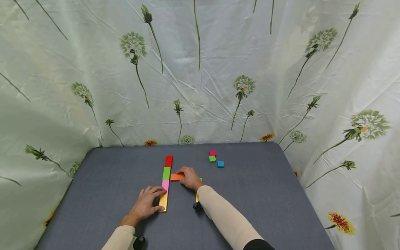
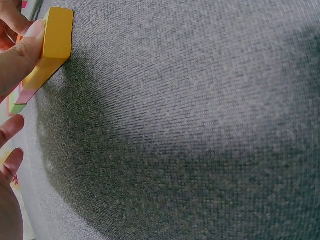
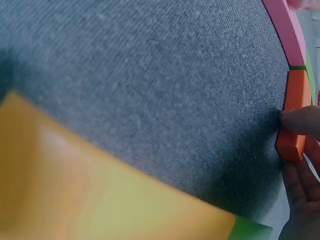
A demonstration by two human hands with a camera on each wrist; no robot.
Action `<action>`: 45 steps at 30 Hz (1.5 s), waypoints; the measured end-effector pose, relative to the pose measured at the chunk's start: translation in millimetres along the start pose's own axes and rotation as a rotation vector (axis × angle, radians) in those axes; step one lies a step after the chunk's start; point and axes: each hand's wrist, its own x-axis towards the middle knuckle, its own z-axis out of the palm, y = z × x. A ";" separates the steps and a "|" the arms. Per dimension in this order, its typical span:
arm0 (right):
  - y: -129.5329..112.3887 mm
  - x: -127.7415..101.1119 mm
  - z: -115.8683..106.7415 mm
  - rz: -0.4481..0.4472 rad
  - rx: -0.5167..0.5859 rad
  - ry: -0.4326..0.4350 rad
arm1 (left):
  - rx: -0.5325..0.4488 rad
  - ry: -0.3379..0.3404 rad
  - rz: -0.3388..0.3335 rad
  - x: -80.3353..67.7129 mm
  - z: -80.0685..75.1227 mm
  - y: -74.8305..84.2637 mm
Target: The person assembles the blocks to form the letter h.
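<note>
A column of rectangular blocks lies on the table: a red block [image 1: 168, 161] at the far end, then a green block [image 1: 166, 173], a pink block [image 1: 165, 185] and a yellow block [image 1: 164, 201] nearest. My left hand [image 1: 144, 205] touches the near part of this column, its thumb against the yellow block's side and its index finger extended over the pink-yellow joint. My right hand [image 1: 189, 178] pinches an orange block [image 3: 296, 90] between thumb and fingers. The orange block lies crosswise, one end close beside the green block.
Partly under the right forearm is another yellow block [image 3: 100, 185] with a green block [image 3: 250, 230] at its end. Farther back sit a small magenta block [image 1: 212, 152], a small green block [image 1: 212, 159] and a blue block [image 1: 220, 164]. A flowered curtain [image 1: 200, 86] hangs behind the grey table [image 1: 256, 194].
</note>
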 end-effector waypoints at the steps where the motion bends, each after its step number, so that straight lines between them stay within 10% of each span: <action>1: -0.3 0.5 -0.2 -0.002 -0.003 -0.001 | -0.002 0.001 0.001 -0.1 -0.2 0.0; 45: 9.2 -0.2 -14.6 0.011 0.148 -0.012 | 0.015 0.000 -0.016 -1.3 -0.5 -0.2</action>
